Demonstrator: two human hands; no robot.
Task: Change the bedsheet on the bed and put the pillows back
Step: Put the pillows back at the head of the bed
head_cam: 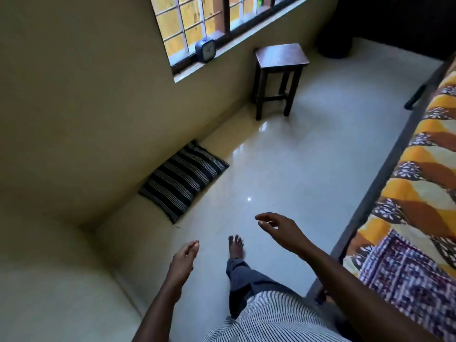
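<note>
Loose, empty fingers (193, 245) hang above glossy floor (296, 169) (striped pillow (183, 180), apparently, against wall (86, 107)).

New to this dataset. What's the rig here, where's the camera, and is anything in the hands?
No robot: a person wears one wide-angle camera on the head, looking forward and down, so this single picture is their own view. The left hand and right hand are both out in front, fingers relaxed, holding nothing. A striped pillow lies on the floor against the wall. The bed, with a patterned orange sheet, runs along the right edge. A stool stands below the window, and a clock sits on the sill.
</note>
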